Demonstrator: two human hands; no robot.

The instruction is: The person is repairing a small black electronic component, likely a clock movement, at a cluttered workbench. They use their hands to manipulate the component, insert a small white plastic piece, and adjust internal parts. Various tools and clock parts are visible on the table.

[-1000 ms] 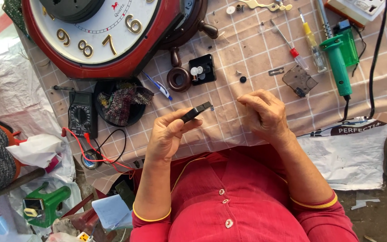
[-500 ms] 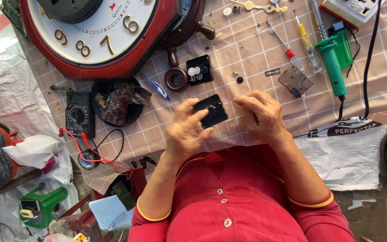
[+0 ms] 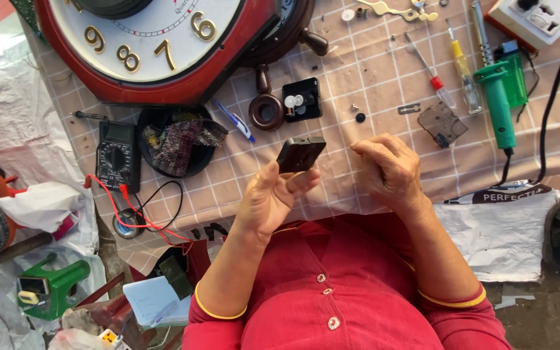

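My left hand (image 3: 273, 198) holds a small black square clock movement (image 3: 301, 153) between thumb and fingers, lifted above the checked cloth (image 3: 358, 71). My right hand (image 3: 390, 170) rests just right of it on the cloth, fingers curled, and I cannot tell whether it holds anything small. A second black movement with white gears (image 3: 301, 100) lies on the cloth beyond my hands. A large red-rimmed wall clock (image 3: 157, 45) with gold numerals lies at the far left.
A black multimeter (image 3: 116, 155) with red leads and a black bowl of scrap parts (image 3: 179, 139) lie at left. A green soldering iron (image 3: 497, 104), screwdrivers (image 3: 452, 61), a brown metal plate (image 3: 442, 123) and a white power strip (image 3: 542, 16) sit at right. Gold clock hands (image 3: 400, 8) lie at the top.
My left hand turned the black movement and lifted it slightly, now gripping it alone. My right hand let go of it and drew back a little to the right.
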